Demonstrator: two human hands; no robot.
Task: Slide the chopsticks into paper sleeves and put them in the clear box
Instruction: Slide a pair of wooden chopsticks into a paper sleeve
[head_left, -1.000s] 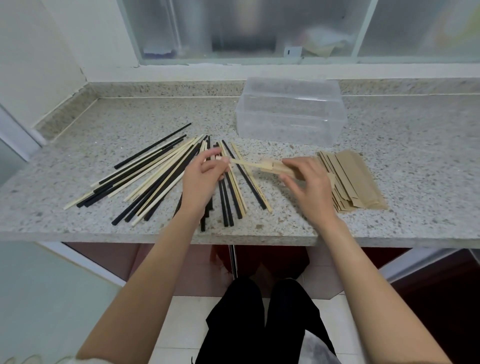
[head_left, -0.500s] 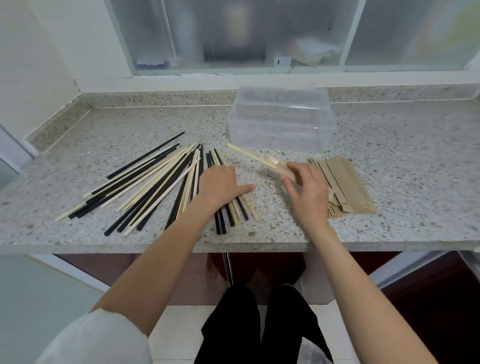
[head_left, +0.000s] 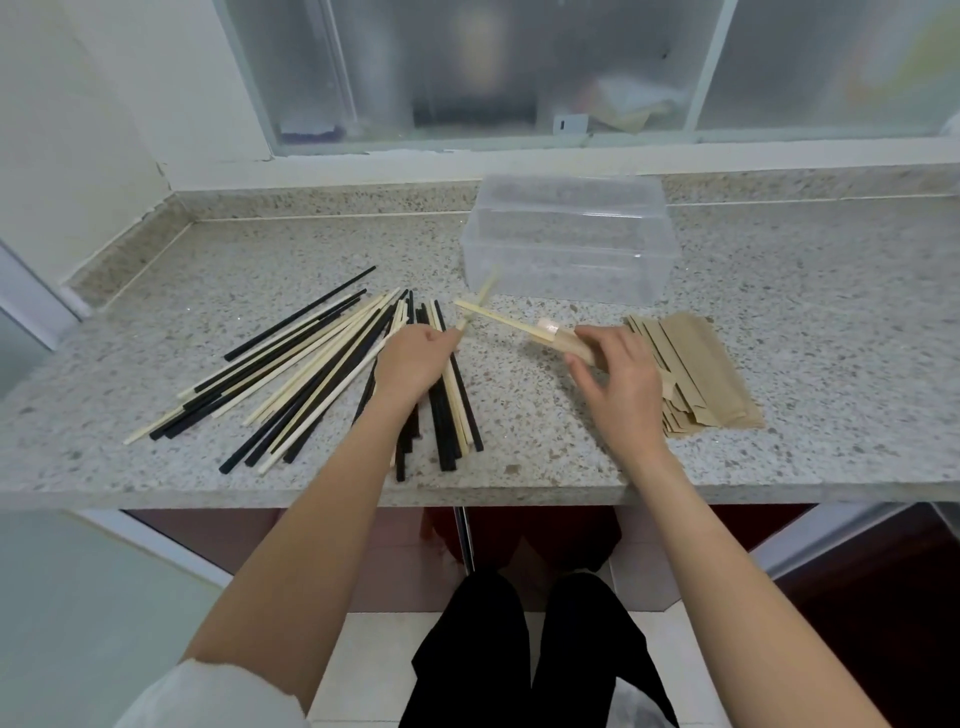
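Gripping a pale chopstick (head_left: 480, 301), the left hand (head_left: 415, 358) lifts it; the right hand (head_left: 621, 379) holds a sleeve (head_left: 571, 343) with 1 stick inside.

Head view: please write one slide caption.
Left hand lifts a pale chopstick; right hand holds a half-sleeved one.

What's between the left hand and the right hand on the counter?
Head view: one pale chopstick sticking out of the paper sleeve in the right hand; otherwise bare counter beside the left hand.
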